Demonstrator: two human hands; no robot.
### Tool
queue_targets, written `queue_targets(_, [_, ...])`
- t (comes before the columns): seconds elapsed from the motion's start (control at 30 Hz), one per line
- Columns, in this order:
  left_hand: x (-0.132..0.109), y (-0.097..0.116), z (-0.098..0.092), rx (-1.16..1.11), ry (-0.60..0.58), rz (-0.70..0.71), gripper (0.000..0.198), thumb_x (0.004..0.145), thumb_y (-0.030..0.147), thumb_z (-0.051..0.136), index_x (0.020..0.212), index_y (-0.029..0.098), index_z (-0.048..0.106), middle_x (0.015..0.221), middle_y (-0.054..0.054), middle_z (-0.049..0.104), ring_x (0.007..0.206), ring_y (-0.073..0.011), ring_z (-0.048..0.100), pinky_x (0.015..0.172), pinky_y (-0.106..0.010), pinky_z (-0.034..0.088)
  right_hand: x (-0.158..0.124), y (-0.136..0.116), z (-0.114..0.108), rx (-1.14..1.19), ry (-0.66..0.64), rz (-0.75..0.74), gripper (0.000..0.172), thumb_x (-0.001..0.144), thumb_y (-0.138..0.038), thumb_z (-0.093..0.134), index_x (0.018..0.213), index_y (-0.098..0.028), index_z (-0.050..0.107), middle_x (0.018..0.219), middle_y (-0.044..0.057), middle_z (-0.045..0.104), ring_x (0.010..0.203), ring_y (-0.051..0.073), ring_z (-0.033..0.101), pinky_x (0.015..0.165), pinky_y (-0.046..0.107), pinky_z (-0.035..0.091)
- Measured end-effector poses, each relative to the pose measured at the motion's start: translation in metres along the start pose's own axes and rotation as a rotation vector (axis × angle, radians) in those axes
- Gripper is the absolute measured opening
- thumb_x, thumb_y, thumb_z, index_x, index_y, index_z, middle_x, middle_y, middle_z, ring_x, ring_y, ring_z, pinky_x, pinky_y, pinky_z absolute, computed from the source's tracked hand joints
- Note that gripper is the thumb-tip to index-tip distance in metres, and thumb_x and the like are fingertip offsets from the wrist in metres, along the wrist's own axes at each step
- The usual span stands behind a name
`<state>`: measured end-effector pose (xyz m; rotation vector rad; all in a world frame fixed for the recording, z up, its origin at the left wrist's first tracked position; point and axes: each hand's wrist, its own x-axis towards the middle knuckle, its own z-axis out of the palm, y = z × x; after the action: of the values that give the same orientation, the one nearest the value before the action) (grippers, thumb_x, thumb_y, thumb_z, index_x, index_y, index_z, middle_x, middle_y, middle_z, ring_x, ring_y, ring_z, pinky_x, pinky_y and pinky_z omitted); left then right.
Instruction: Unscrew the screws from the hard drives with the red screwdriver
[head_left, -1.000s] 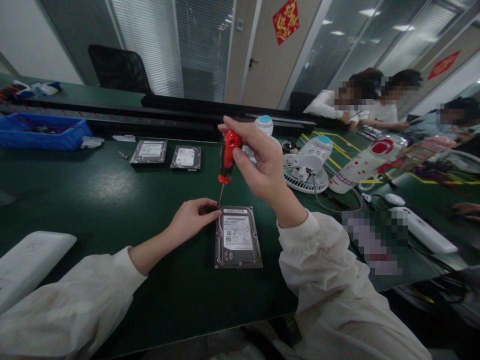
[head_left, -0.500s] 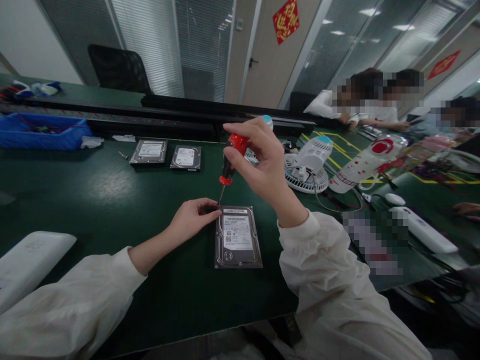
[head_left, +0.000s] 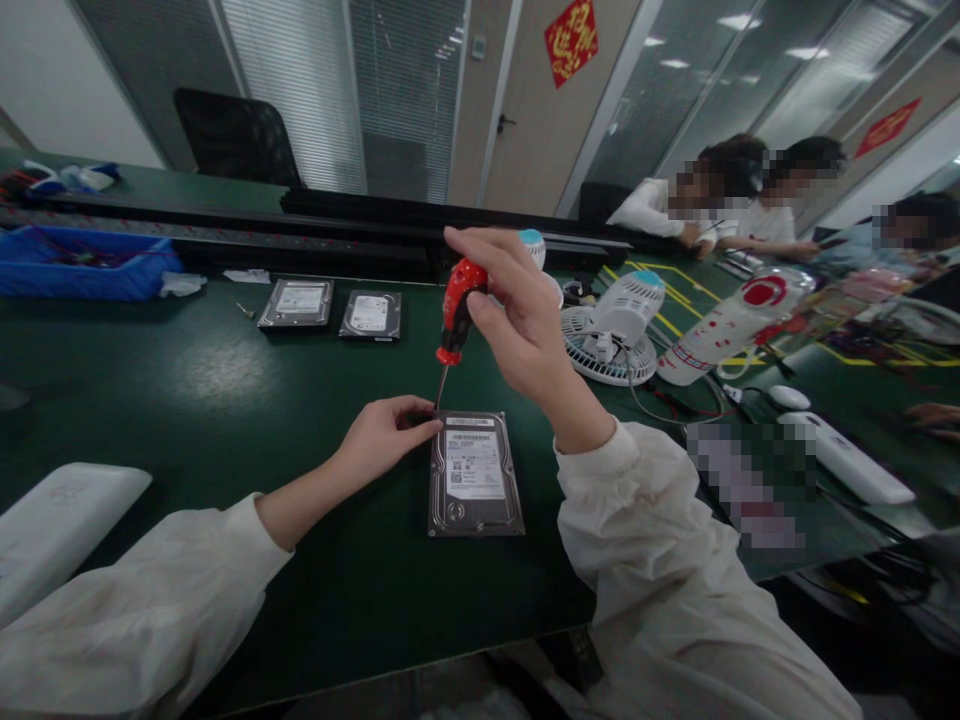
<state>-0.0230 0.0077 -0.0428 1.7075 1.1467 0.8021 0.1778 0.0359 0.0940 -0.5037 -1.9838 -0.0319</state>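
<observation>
A hard drive (head_left: pixel 475 475) with a white label lies flat on the green table (head_left: pixel 322 610) in front of me. My right hand (head_left: pixel 521 310) holds a red and black screwdriver (head_left: pixel 458 308) from above, its shaft pointing down to the drive's upper left corner. At that same corner, my left hand (head_left: pixel 386 437) is closed, thumb and fingers pinched around the drive's edge and the screwdriver tip. The tip itself is hard to make out between the fingertips.
Two more hard drives (head_left: pixel 298 302) (head_left: pixel 371 315) lie farther back, near a blue bin (head_left: pixel 86 265). A white fan (head_left: pixel 619 325) and a bottle (head_left: pixel 724 325) stand right. A white device (head_left: pixel 67 525) is at left. People sit at back right.
My right hand's fingers have shifted around the handle, showing more of its red top, and the handle has moved slightly left. My left hand and the drive have stayed in place.
</observation>
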Motion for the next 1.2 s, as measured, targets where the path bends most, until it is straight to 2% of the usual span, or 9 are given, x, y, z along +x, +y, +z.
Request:
queue_targets(0.07, [-0.0005,0.0008,-0.0004,0.002,-0.005,0.001,0.045,0.086,0.054,0.073,0.117,0.022,0.076,0.109,-0.008,0.08,0.09,-0.0258,0.073,0.082,-0.042,0.057,-0.0002,-0.0005,0.0009,0.033,-0.007,0.001,0.04,0.105,-0.042,0.041,0.135,-0.024,0.059,0.128,0.008,0.068,0.123,0.023,0.064,0.106,0.045,0.056])
queue_targets(0.2, [-0.0008,0.0019,-0.0006,0.006,0.0,0.002,0.045,0.086,0.054,0.073,0.117,0.022,0.077,0.109,-0.008,0.08,0.091,-0.0262,0.073,0.082,-0.042,0.057,-0.0015,-0.0019,0.004,0.07,0.075,0.084,0.033,0.099,-0.04,0.059,0.128,-0.023,0.06,0.121,0.007,0.069,0.103,0.019,0.068,0.089,0.036,0.063])
queue_targets(0.27, [-0.0006,0.002,-0.0002,0.008,0.003,0.003,0.045,0.086,0.054,0.073,0.117,0.022,0.077,0.108,-0.008,0.08,0.091,-0.0262,0.073,0.082,-0.042,0.057,-0.0017,-0.0019,0.0044,0.084,0.102,0.069,0.03,0.096,-0.042,0.065,0.12,-0.024,0.062,0.117,0.007,0.07,0.098,0.017,0.068,0.083,0.031,0.063])
queue_targets(0.47, [0.0001,0.0005,0.0006,0.005,0.009,0.006,0.045,0.085,0.054,0.073,0.116,0.021,0.076,0.108,-0.008,0.08,0.091,-0.026,0.074,0.083,-0.041,0.057,-0.0004,-0.0064,0.0007,0.174,0.022,0.101,0.027,0.102,-0.039,0.051,0.122,-0.025,0.062,0.123,0.008,0.069,0.112,0.02,0.068,0.094,0.036,0.063])
queue_targets(0.67, [0.0011,-0.0027,0.0002,0.003,0.0,0.01,0.044,0.085,0.055,0.073,0.115,0.022,0.077,0.107,-0.008,0.08,0.09,-0.0256,0.074,0.081,-0.041,0.058,-0.0005,-0.0047,0.0007,0.064,0.083,0.108,0.023,0.096,-0.04,0.065,0.115,-0.027,0.066,0.11,0.006,0.065,0.101,0.019,0.064,0.08,0.033,0.062])
queue_targets(0.8, [0.0013,-0.0041,0.0004,-0.001,0.002,0.016,0.045,0.086,0.055,0.073,0.116,0.022,0.077,0.107,-0.008,0.08,0.089,-0.0253,0.074,0.081,-0.041,0.058,-0.0004,-0.0027,0.0016,0.165,0.041,0.056,0.027,0.104,-0.033,0.05,0.125,-0.025,0.064,0.123,0.007,0.064,0.117,0.02,0.063,0.086,0.032,0.061])
queue_targets(1.0, [0.0007,-0.0032,0.0001,0.003,0.001,0.015,0.045,0.086,0.054,0.073,0.117,0.022,0.076,0.108,-0.008,0.08,0.089,-0.025,0.074,0.081,-0.041,0.058,-0.0001,-0.0048,0.002,0.139,0.103,0.094,0.022,0.096,-0.033,0.067,0.116,-0.025,0.069,0.108,0.006,0.064,0.099,0.017,0.063,0.078,0.029,0.061])
queue_targets(1.13, [0.0007,-0.0022,0.0004,0.005,0.007,0.012,0.044,0.085,0.053,0.073,0.117,0.022,0.077,0.107,-0.008,0.08,0.085,-0.0242,0.073,0.08,-0.041,0.058,-0.0014,-0.0056,0.0028,0.206,0.065,0.093,0.026,0.101,-0.033,0.058,0.124,-0.024,0.067,0.123,0.007,0.063,0.117,0.019,0.063,0.084,0.031,0.062])
queue_targets(1.2, [0.0008,-0.0021,0.0005,0.005,0.007,0.01,0.043,0.085,0.052,0.073,0.116,0.022,0.077,0.107,-0.008,0.08,0.086,-0.0245,0.074,0.081,-0.041,0.058,-0.0021,-0.0054,0.0038,0.227,0.049,0.095,0.026,0.102,-0.033,0.055,0.124,-0.024,0.065,0.124,0.007,0.065,0.116,0.019,0.065,0.086,0.031,0.063])
